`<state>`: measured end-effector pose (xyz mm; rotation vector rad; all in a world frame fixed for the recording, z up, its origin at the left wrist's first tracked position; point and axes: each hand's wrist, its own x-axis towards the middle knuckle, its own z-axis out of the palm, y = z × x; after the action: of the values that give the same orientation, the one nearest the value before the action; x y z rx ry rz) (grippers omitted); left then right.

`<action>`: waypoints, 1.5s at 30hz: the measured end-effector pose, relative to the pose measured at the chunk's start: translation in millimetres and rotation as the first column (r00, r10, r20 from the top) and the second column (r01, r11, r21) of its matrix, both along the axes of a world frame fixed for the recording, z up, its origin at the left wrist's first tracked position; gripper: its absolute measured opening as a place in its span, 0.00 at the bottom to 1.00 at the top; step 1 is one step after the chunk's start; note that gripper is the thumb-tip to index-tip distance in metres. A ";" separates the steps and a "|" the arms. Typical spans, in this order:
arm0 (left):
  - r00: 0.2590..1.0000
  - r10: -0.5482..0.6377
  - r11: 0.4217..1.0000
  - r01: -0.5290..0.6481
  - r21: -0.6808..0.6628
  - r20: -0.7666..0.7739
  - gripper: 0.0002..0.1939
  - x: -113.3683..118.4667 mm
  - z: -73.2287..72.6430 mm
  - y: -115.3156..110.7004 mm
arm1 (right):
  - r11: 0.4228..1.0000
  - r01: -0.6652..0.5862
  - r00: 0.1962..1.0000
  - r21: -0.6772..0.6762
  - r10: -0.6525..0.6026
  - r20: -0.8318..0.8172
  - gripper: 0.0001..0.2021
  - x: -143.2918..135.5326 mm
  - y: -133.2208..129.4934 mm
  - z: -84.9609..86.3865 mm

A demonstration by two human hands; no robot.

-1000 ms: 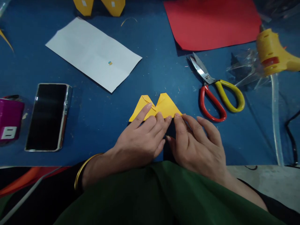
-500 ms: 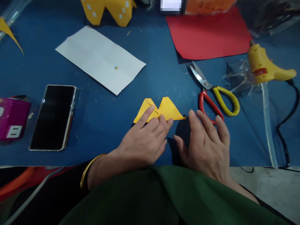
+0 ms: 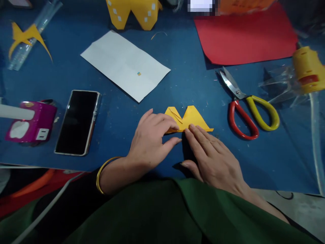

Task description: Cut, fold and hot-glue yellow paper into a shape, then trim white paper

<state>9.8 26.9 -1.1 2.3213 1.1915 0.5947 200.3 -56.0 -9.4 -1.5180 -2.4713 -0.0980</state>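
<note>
A folded piece of yellow paper (image 3: 193, 117) with two blunt peaks and a notch between them lies on the blue table. Its near edge is folded into a narrow strip. My right hand (image 3: 213, 157) rests with outstretched fingers, the tips on that near edge. At the paper's left end, my left hand (image 3: 152, 140) is arched, fingers bent over the edge and thumb apart from them. Its fingertips partly cover the left end of the paper. Right of the hands lie scissors (image 3: 237, 93) with one red and one yellow handle, blades slightly apart.
White paper (image 3: 122, 64) lies beyond the hands, a phone (image 3: 78, 122) and purple power block (image 3: 43, 118) to the left. At the back are a yellow paper shape (image 3: 118, 20) and red paper (image 3: 243, 37). A yellow glue gun (image 3: 307, 69) lies right, yellow scraps (image 3: 25, 35) far left.
My right hand has moved left onto the paper's folded edge. My left hand has shifted to the paper's left end, its fingers lifted from the middle. The view has swung left.
</note>
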 end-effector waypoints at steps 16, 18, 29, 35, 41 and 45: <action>0.988 0.117 0.985 -0.102 0.142 -0.100 0.08 4.9 0.5 3.5 | 0.999 0.048 0.995 0.009 -0.048 0.089 0.37 -10.6 -2.2 2.3; 0.987 0.113 0.986 -0.098 0.132 -0.113 0.08 5.5 1.2 3.5 | 0.999 0.050 0.994 -0.001 -0.049 0.101 0.37 -12.0 -2.5 2.8; 0.993 0.074 0.996 -0.068 0.058 -0.098 0.06 -4.8 3.8 6.8 | 0.998 0.066 0.987 -0.001 -0.065 0.144 0.36 -19.9 1.3 7.0; 0.989 0.069 0.994 -0.056 0.099 -0.131 0.09 -5.7 5.2 6.6 | 1.000 -0.014 0.995 0.026 0.012 0.096 0.32 -18.0 6.4 5.5; 0.989 0.067 0.993 -0.052 0.110 -0.131 0.10 -4.0 4.8 5.7 | 0.999 -0.045 0.997 -0.018 0.046 0.063 0.33 -15.5 10.6 4.1; 0.981 0.067 0.989 -0.040 0.145 -0.183 0.10 -3.3 5.2 3.6 | 0.999 -0.036 0.998 -0.012 0.037 0.059 0.32 -15.4 9.3 3.1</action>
<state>6.5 30.5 4.1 2.5170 1.3398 0.5015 185.0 -46.6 -6.3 -1.4945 -2.5484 -0.1252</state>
